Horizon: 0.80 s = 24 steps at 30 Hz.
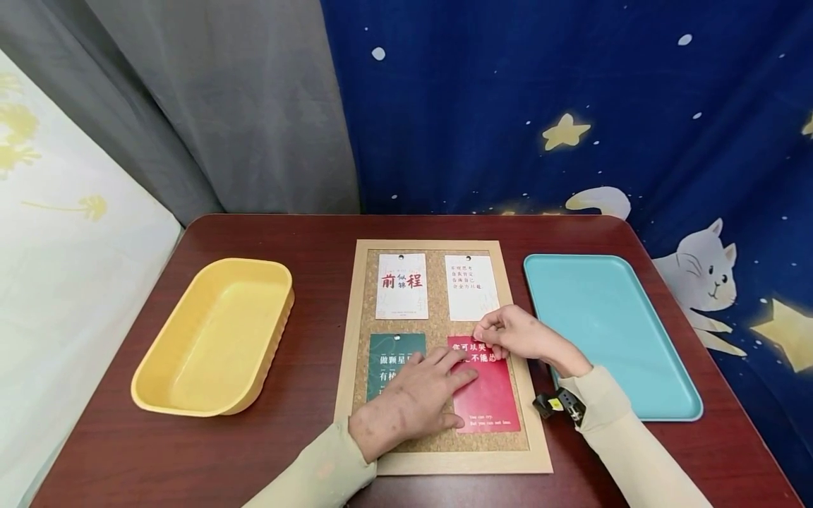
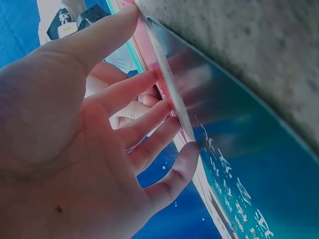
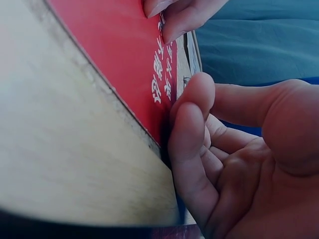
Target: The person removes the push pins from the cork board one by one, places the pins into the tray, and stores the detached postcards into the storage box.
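A wood-framed cork board (image 1: 444,462) lies on the table with several cards on it. My left hand (image 1: 409,402) reaches across the green card (image 1: 381,384), its fairly straight fingers (image 2: 134,119) resting on the left part of the red card (image 1: 489,402). At the red card's top middle, my right hand (image 1: 517,331) pinches with thumb and forefinger (image 3: 192,97). Between these tips seems to be a pushpin, hidden from view. Silver pushpins hold the green card, the white card with large red characters (image 1: 401,300) and the white card with small text (image 1: 471,300).
To the left of the board stands a yellow basin (image 1: 212,339). A turquoise tray (image 1: 610,339) lies on the right, beneath part of my right forearm's reach. The dark red table (image 1: 305,451) ends at grey and blue curtains at the back.
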Motion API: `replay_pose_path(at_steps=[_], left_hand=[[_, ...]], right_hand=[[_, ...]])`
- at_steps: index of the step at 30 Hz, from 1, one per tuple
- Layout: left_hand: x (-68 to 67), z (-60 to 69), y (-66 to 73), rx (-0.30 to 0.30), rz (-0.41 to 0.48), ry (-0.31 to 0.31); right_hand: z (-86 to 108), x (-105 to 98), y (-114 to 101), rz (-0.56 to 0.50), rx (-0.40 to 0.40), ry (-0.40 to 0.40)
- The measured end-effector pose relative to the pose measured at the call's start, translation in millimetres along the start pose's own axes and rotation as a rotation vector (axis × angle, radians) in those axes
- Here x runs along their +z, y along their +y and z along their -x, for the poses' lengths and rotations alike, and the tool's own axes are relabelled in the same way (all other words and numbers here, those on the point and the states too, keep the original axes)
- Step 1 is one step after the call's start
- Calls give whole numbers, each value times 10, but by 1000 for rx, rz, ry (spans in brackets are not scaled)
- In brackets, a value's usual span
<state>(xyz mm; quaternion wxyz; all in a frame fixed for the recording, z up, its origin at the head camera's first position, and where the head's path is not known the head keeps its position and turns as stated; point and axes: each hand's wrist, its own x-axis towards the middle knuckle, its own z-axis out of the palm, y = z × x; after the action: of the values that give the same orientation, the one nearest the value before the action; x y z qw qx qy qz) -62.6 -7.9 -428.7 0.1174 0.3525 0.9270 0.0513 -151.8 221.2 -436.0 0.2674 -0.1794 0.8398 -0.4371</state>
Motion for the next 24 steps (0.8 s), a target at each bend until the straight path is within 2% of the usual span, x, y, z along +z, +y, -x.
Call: replay_pose_path(at_steps=[15,24], left_hand=[[10,2,-3,1,-11,7],[3,5,-2,-1,-11,7]], right_hand=[[12,-2,29,-10,-2,24],[33,-69,13,-13,6,103]])
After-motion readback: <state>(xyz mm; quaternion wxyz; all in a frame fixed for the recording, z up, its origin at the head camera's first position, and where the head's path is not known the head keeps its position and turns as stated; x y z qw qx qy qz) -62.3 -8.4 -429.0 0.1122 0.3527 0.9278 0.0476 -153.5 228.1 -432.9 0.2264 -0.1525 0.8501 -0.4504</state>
